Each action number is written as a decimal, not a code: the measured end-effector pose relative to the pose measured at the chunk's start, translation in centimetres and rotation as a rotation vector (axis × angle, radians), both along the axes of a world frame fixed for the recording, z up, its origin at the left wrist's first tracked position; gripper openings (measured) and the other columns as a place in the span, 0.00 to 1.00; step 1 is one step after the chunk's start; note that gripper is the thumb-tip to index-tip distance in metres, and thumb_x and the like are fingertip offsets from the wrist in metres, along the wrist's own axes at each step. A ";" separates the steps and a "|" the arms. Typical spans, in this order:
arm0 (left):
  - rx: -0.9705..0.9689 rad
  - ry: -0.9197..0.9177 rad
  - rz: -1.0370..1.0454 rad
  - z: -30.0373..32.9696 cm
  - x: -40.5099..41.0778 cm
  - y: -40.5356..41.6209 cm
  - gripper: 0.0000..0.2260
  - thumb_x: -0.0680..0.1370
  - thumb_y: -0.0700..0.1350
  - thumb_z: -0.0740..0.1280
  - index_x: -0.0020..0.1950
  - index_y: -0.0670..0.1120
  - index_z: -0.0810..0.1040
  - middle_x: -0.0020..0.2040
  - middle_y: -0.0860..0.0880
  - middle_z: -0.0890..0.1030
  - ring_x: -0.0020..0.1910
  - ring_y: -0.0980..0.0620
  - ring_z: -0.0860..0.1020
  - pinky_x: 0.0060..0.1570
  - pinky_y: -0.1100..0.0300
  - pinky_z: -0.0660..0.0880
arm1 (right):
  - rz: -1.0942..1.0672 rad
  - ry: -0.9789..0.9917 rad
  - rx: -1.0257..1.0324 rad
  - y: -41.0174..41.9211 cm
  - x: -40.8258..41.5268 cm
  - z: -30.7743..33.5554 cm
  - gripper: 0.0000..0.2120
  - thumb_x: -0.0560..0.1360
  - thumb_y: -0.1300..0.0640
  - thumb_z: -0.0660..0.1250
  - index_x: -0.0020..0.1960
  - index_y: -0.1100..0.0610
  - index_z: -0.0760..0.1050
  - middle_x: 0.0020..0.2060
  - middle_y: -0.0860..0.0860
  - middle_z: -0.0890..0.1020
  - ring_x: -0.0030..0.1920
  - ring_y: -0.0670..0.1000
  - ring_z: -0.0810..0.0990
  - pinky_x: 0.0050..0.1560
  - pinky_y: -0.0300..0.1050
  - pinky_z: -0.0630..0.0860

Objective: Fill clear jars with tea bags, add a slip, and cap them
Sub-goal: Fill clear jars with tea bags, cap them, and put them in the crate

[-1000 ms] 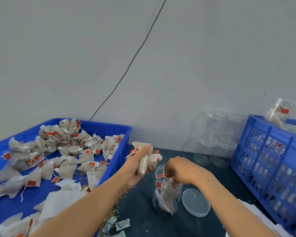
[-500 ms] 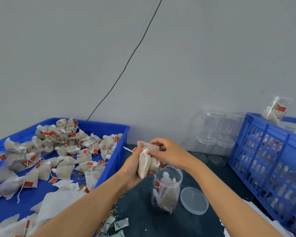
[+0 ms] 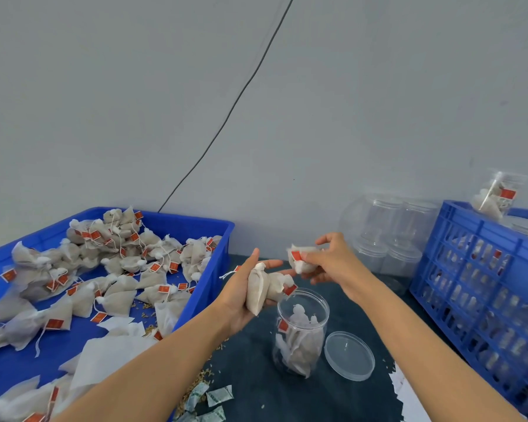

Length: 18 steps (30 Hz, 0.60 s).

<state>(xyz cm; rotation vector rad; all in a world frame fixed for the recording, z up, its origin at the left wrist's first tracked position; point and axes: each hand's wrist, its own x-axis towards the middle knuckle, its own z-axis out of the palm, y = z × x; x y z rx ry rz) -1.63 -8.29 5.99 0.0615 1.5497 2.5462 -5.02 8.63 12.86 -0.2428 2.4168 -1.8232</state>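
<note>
Your left hand [image 3: 241, 295] cradles several tea bags [image 3: 264, 287]; your right hand [image 3: 329, 260] pinches one tea bag [image 3: 301, 258] above the open jar [image 3: 301, 336].

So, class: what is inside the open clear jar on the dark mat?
The open jar holds several tea bags with red tags, filling it partway. Whether a paper slip lies among them cannot be seen; the bags cover it.
</note>
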 end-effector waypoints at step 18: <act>0.237 -0.075 0.040 0.0 -0.1 -0.2 0.23 0.80 0.60 0.55 0.58 0.42 0.74 0.55 0.40 0.83 0.36 0.48 0.83 0.25 0.63 0.74 | 0.486 0.179 1.071 -1.9 0.8 -2.7 0.08 0.72 0.62 0.69 0.50 0.55 0.81 0.48 0.54 0.83 0.45 0.52 0.80 0.43 0.43 0.75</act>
